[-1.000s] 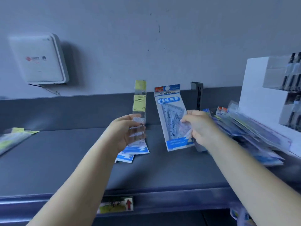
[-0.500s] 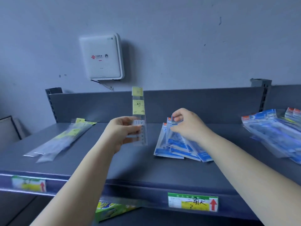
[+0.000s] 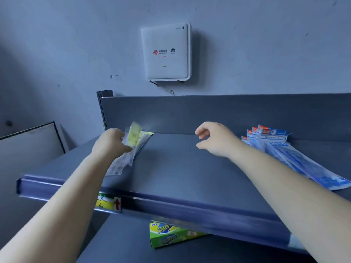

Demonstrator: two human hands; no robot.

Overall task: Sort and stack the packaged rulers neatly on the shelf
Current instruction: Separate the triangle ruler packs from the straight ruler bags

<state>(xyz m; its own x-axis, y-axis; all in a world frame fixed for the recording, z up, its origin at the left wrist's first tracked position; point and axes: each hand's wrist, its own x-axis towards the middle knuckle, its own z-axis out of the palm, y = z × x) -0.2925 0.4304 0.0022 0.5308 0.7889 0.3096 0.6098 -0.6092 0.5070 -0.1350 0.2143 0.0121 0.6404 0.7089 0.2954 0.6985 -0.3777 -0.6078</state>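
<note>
My left hand (image 3: 111,143) grips a clear packaged ruler with a yellow label (image 3: 134,136), blurred by motion, just above a pile of similar clear ruler packs (image 3: 123,162) at the left end of the grey shelf (image 3: 180,168). My right hand (image 3: 214,138) hovers over the middle of the shelf, fingers loosely curled, holding nothing. A fanned stack of blue-and-white geometry set packs (image 3: 281,149) lies on the shelf at the right, partly behind my right forearm.
The shelf has a raised back panel (image 3: 218,112) and a front price rail with a yellow tag (image 3: 108,203). A white router (image 3: 166,52) hangs on the wall above. A green box (image 3: 171,235) sits on the lower shelf. A framed board (image 3: 30,143) leans at left.
My left hand carried the clear ruler left and down onto the clear ruler pile. My right hand let go of the blue packs and lifted away, now holding nothing. The view swung left.
</note>
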